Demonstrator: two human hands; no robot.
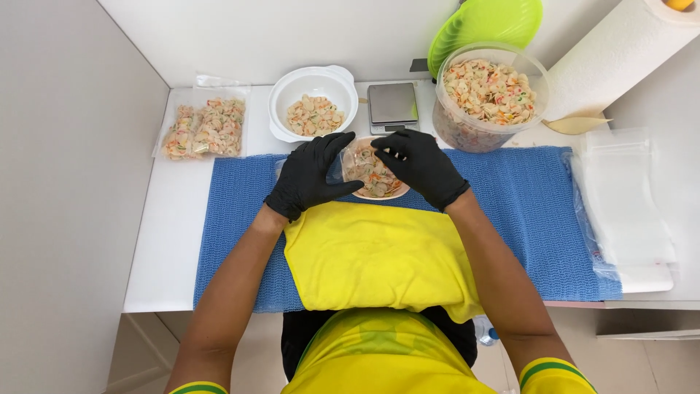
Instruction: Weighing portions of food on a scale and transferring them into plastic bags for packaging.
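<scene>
Both my hands wear black gloves and meet over the middle of the blue mat [525, 219]. My left hand [310, 175] and my right hand [419, 166] hold a small clear plastic bag of coloured shell pasta [362, 166] between them, just above a small bowl [390, 194] that also holds pasta. The bag's mouth is pinched by the right fingertips. A yellow cloth [372, 255] lies on the mat right below my hands.
A white bowl of pasta [313, 106], a small digital scale [392, 104] and a large clear tub of pasta [487, 98] stand behind. Filled bags [205, 128] lie at the far left, empty clear bags [627, 197] at the right, with a paper towel roll [620, 51] and green lid [485, 22].
</scene>
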